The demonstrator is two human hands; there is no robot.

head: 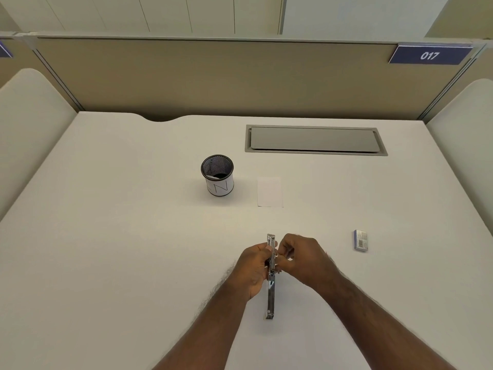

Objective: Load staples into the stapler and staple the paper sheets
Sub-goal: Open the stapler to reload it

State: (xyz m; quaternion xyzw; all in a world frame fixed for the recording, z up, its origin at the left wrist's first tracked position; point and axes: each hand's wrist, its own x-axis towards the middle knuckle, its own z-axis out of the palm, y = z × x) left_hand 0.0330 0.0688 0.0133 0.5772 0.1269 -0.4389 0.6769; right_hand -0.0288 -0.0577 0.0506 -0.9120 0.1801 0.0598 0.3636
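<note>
A metal stapler (270, 297) lies opened flat on the white desk, its long axis running away from me. My left hand (253, 268) grips its far half from the left side. My right hand (298, 259) is pinched at the stapler's open channel from the right; whether a strip of staples sits between those fingers is too small to tell. A small stack of white paper sheets (269, 192) lies flat farther back on the desk. A small blue staple box (360, 240) rests to the right of my hands.
A mesh pen cup (217, 175) with a white label stands at the back left of the paper. A grey cable hatch (314, 140) is set into the desk behind it. Partition walls close off the back and both sides.
</note>
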